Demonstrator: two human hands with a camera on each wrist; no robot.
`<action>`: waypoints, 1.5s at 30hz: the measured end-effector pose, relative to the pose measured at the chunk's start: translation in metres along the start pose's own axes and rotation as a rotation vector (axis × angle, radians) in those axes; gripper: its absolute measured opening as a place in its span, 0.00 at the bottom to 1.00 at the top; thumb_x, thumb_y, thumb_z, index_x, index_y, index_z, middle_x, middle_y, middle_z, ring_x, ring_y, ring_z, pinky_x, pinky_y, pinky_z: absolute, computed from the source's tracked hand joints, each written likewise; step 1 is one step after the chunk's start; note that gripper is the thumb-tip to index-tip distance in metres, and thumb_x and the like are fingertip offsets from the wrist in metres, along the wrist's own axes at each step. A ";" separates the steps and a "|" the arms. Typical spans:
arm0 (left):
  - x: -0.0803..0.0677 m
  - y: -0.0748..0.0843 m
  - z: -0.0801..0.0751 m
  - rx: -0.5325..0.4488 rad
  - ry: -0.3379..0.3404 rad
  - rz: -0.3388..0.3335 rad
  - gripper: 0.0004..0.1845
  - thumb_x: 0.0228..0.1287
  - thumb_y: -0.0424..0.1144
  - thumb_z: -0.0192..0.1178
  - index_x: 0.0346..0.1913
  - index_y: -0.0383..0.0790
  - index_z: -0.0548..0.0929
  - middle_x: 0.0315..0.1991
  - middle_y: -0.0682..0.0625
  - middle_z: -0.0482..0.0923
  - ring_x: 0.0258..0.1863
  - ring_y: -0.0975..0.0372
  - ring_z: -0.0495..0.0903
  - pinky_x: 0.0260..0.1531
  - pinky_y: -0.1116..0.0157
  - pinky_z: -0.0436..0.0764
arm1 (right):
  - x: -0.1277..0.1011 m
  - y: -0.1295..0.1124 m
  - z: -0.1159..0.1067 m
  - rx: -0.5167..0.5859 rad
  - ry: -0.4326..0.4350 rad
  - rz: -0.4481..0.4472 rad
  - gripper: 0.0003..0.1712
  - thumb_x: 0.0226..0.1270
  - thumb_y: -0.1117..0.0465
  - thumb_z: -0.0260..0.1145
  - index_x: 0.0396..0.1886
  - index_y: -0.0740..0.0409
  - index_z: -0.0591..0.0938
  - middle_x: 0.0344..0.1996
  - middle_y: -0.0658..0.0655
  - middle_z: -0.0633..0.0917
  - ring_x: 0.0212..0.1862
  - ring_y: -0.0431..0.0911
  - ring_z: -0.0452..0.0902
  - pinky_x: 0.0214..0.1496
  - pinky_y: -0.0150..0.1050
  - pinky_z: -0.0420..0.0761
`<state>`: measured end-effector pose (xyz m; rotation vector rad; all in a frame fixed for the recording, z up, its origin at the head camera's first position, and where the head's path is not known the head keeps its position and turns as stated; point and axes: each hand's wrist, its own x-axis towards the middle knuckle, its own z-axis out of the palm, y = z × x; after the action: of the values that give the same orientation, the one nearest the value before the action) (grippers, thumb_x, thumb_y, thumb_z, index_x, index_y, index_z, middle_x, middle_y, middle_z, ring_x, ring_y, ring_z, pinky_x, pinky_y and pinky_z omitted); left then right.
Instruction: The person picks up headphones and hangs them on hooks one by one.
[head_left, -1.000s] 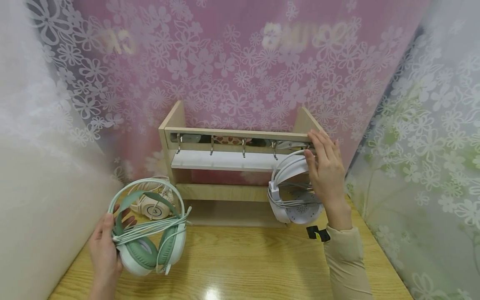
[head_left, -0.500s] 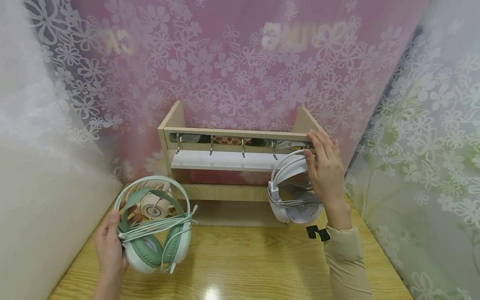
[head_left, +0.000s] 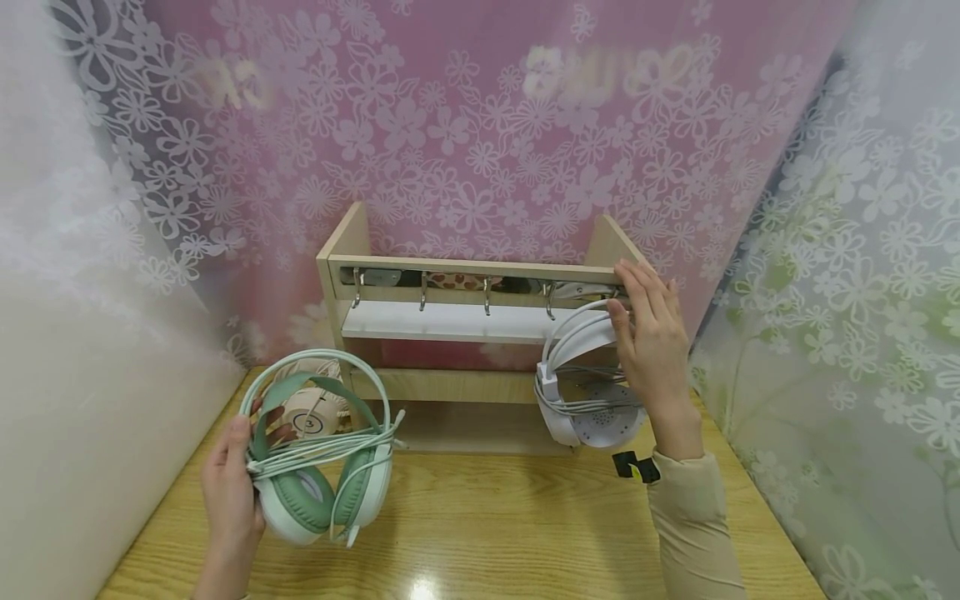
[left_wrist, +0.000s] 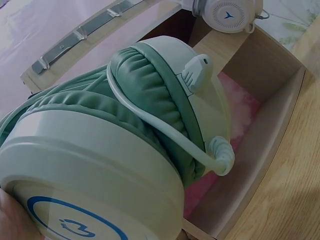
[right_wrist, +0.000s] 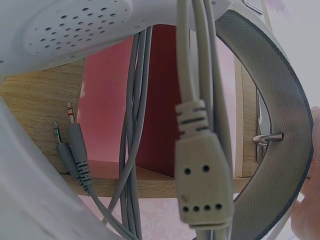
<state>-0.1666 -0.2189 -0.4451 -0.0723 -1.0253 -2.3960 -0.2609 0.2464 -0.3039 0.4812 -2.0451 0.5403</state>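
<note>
My left hand (head_left: 231,487) grips the mint-green and white headphones (head_left: 369,492) by their left side, above the table. Their pale green cord is bundled across the middle, and the left wrist view shows the green ear cushions (left_wrist: 150,90) up close. At the right end of the rack, my right hand (head_left: 654,346) rests with extended fingers on the top board, its thumb by the headband of the white headphones (head_left: 555,408). That headband (right_wrist: 280,85) hangs over a metal hook (right_wrist: 270,137), its grey cable wound around the middle.
Cream headphones (head_left: 311,417) lie on the table (head_left: 480,525) behind the green pair, partly hidden. The wooden rack (head_left: 465,387) carries a row of metal hooks (head_left: 423,292) above a white shelf (head_left: 450,321). Flowered curtains (head_left: 480,133) stand behind and beside it.
My left hand has moved a little to the right with the green headphones, covering more of the cream pair. The right hand and the white headphones have stayed in place.
</note>
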 end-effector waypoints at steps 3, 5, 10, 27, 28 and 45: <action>0.000 0.000 0.002 -0.002 -0.021 0.009 0.18 0.80 0.34 0.48 0.58 0.19 0.77 0.48 0.37 0.86 0.36 0.51 0.90 0.41 0.58 0.88 | 0.000 0.001 -0.001 0.002 -0.001 0.001 0.33 0.83 0.40 0.45 0.71 0.58 0.73 0.70 0.61 0.74 0.75 0.54 0.64 0.82 0.56 0.47; 0.000 0.000 0.004 -0.001 -0.030 0.008 0.18 0.81 0.34 0.48 0.56 0.19 0.78 0.49 0.37 0.86 0.36 0.52 0.90 0.41 0.58 0.88 | -0.001 0.001 -0.001 0.004 0.000 -0.001 0.33 0.83 0.40 0.46 0.71 0.58 0.73 0.70 0.61 0.75 0.75 0.55 0.64 0.82 0.56 0.47; 0.000 -0.001 0.011 -0.013 -0.047 0.016 0.16 0.81 0.33 0.48 0.41 0.21 0.81 0.53 0.39 0.84 0.36 0.51 0.90 0.40 0.57 0.88 | 0.000 0.002 -0.002 0.000 0.005 -0.011 0.34 0.82 0.40 0.46 0.71 0.59 0.74 0.69 0.60 0.75 0.74 0.55 0.64 0.82 0.57 0.48; -0.002 -0.003 0.036 0.005 -0.078 -0.033 0.16 0.81 0.34 0.48 0.45 0.24 0.82 0.49 0.40 0.85 0.33 0.53 0.89 0.36 0.60 0.90 | 0.001 0.001 -0.002 -0.014 0.003 -0.022 0.34 0.83 0.40 0.46 0.70 0.60 0.74 0.69 0.60 0.76 0.74 0.55 0.65 0.82 0.57 0.48; -0.003 -0.003 0.037 0.003 -0.078 -0.034 0.16 0.81 0.34 0.48 0.45 0.23 0.82 0.52 0.40 0.84 0.33 0.53 0.89 0.36 0.60 0.89 | 0.000 0.001 -0.002 -0.016 0.002 -0.022 0.34 0.83 0.40 0.46 0.70 0.60 0.74 0.69 0.60 0.76 0.74 0.55 0.65 0.82 0.56 0.48; -0.006 -0.007 0.050 0.057 -0.130 -0.057 0.19 0.81 0.36 0.48 0.63 0.25 0.76 0.45 0.40 0.84 0.35 0.53 0.89 0.37 0.58 0.89 | 0.001 0.000 -0.002 -0.017 0.001 -0.024 0.33 0.83 0.41 0.46 0.70 0.60 0.74 0.69 0.60 0.75 0.74 0.55 0.65 0.81 0.58 0.50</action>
<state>-0.1724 -0.1779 -0.4153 -0.1831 -1.1691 -2.4379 -0.2594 0.2474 -0.3022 0.4947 -2.0389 0.5080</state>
